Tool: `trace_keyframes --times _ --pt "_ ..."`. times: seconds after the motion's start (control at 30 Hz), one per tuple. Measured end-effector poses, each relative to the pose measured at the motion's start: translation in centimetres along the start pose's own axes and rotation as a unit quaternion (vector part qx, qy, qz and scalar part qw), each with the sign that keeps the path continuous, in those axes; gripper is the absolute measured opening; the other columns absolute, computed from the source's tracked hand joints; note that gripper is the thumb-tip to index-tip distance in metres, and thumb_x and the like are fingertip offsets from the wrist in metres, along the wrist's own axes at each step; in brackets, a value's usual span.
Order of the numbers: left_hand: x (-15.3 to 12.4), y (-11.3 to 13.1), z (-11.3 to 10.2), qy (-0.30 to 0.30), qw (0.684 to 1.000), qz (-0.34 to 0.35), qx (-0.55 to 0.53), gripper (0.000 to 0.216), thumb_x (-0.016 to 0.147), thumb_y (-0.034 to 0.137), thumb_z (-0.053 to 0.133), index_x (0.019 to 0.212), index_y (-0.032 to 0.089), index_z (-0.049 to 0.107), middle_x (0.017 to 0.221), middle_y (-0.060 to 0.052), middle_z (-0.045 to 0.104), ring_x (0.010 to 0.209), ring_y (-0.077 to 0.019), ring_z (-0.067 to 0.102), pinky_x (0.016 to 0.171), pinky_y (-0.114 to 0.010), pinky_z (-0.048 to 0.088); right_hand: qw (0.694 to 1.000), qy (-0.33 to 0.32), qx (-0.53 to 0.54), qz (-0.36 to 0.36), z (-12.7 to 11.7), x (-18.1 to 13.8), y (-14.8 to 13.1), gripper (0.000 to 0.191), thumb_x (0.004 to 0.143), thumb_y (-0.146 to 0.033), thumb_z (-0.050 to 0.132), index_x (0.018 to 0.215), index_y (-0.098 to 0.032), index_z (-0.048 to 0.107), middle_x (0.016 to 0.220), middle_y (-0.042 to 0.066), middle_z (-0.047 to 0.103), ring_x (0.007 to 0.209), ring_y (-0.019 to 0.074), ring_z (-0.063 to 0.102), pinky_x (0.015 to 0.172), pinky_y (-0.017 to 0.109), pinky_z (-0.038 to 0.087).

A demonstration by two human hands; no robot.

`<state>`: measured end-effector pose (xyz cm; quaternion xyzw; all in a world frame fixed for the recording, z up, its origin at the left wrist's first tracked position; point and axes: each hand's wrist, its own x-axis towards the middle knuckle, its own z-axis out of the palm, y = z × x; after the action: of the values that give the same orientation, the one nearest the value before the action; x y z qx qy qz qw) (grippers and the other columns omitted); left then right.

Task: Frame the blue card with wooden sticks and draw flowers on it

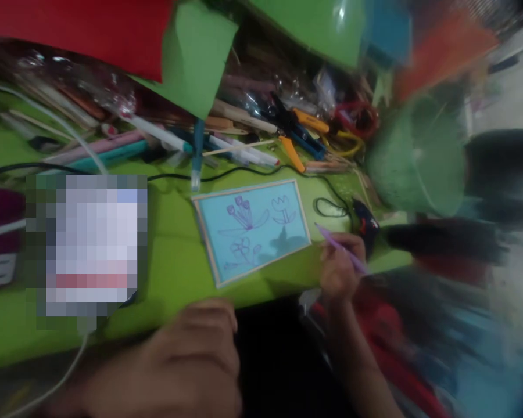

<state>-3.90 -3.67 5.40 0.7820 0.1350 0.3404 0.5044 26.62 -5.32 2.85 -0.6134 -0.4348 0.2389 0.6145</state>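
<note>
A light blue card [253,229] with a pale frame lies on the green table [174,249]; purple flowers are drawn on it. My right hand [340,264] rests just right of the card, closed around a purple pen [340,248] whose tip points toward the card's right edge. My left hand [192,354] sits at the table's near edge, below the card, fingers curled together and blurred; nothing shows in it.
A pile of pens, markers, sticks, pliers and scissors [296,130] crowds the back of the table. A black cable [244,171] runs across. Green and red paper sheets [192,52] hang above. A green bucket [418,157] stands right. A pixelated rectangle [91,244] lies left.
</note>
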Motion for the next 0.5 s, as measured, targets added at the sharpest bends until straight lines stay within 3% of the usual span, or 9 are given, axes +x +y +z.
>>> trace_keyframes --times 0.03,0.1,0.23,0.33,0.5 --pt "0.7 0.1 -0.1 -0.002 0.999 0.019 -0.046 0.024 0.111 0.028 0.043 0.098 0.030 0.064 0.076 0.008 0.072 0.069 -0.0082 0.066 0.098 -0.029 0.055 1.000 -0.011 0.016 -0.006 -0.1 0.0 0.0 0.015 0.087 -0.027 0.066 0.098 -0.020 0.074 0.077 0.001 0.069 0.057 0.0127 0.053 0.052 0.026 0.042" --pt "1.7 0.3 0.2 0.044 0.997 0.018 -0.058 0.013 0.106 0.019 0.052 0.099 0.025 0.061 0.077 0.006 0.070 0.071 -0.0094 0.065 0.086 -0.029 0.056 0.998 -0.034 0.045 -0.008 -0.3 0.1 0.2 0.019 0.087 -0.029 0.064 0.099 -0.020 0.076 0.079 0.002 0.071 0.058 0.0127 0.054 0.052 0.026 0.042" --pt "2.2 0.5 1.7 0.144 0.987 -0.028 0.062 0.017 0.097 0.009 0.059 0.103 0.025 0.062 0.079 0.005 0.070 0.074 -0.0117 0.066 0.071 -0.026 0.053 0.993 -0.074 0.087 0.020 -0.7 0.6 0.6 0.022 0.089 -0.034 0.063 0.099 -0.019 0.077 0.079 0.004 0.072 0.058 0.0131 0.055 0.054 0.026 0.042" --pt "2.0 0.0 2.4 0.189 0.955 -0.086 0.213 0.011 0.098 0.015 0.063 0.102 0.025 0.064 0.092 0.002 0.074 0.088 -0.0151 0.069 0.080 -0.030 0.054 0.992 -0.061 0.106 0.039 -1.2 0.9 0.9 0.022 0.089 -0.036 0.063 0.095 -0.019 0.075 0.078 0.003 0.070 0.057 0.0122 0.053 0.053 0.025 0.041" --pt "1.5 -1.6 1.5 0.189 0.899 -0.150 0.365 0.009 0.102 0.023 0.062 0.110 0.024 0.067 0.110 0.001 0.077 0.107 -0.0200 0.070 0.098 -0.040 0.053 0.987 -0.007 0.151 0.049 -1.8 0.6 1.1 0.022 0.093 -0.041 0.063 0.094 -0.020 0.072 0.081 0.003 0.067 0.061 0.0127 0.056 0.053 0.025 0.039"
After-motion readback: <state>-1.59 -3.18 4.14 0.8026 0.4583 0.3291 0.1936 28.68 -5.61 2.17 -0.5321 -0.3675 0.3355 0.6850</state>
